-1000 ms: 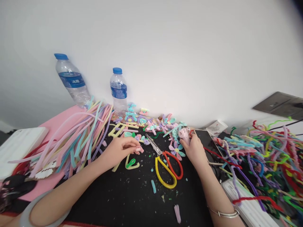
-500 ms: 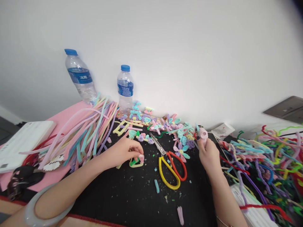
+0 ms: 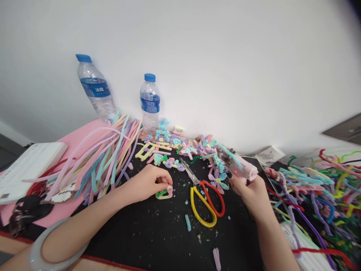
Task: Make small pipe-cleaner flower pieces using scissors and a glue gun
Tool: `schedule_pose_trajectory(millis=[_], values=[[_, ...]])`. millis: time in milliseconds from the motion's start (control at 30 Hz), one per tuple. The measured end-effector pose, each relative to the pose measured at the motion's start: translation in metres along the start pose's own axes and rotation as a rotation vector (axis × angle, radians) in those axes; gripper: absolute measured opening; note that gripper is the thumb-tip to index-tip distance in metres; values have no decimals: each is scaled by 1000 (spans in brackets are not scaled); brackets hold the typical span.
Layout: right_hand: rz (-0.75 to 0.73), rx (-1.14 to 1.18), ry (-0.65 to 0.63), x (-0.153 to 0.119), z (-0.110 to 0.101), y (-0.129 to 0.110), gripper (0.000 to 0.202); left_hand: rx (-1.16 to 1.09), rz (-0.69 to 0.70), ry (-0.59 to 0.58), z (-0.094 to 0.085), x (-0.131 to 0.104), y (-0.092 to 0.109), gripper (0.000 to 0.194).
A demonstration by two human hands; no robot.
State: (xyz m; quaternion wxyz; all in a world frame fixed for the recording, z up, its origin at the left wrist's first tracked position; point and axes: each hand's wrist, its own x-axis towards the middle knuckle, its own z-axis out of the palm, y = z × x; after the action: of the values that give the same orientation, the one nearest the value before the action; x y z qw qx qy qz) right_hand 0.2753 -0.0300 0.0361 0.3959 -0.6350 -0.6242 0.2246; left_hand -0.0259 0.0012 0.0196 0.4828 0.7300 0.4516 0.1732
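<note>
Wall [image 3: 225,75] behind blurry pink tool [image 3: 244,168]

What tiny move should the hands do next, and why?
Probably bring the pink tool in the right hand toward the small pink piece: the left hand seems to pinch that piece, while the tool is well apart from it, on the other side of the scissors.

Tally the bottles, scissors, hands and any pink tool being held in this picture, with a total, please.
Bottles: 2, leaning bottle and standing bottle
Scissors: 1 pair
Hands: 2, left hand and right hand
Pink tool, held in the right hand: 1
Total: 6
</note>
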Motion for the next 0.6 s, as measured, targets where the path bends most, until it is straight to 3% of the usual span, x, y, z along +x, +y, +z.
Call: schedule_pose_trajectory(millis=[233,367,500,600], values=[[15,153,-409,-9,14,-9,29,-9,30,304,-8,4,-5,18],[-8,111,-522,-9,21,-11,28,122,124,189,-7,2,-2,16],[-27,41,-472,-8,21,-10,27,223,224,64,-7,-2,3,22],[-100,-120,-399,-5,18,-9,18,278,256,79,-8,-3,2,23]])
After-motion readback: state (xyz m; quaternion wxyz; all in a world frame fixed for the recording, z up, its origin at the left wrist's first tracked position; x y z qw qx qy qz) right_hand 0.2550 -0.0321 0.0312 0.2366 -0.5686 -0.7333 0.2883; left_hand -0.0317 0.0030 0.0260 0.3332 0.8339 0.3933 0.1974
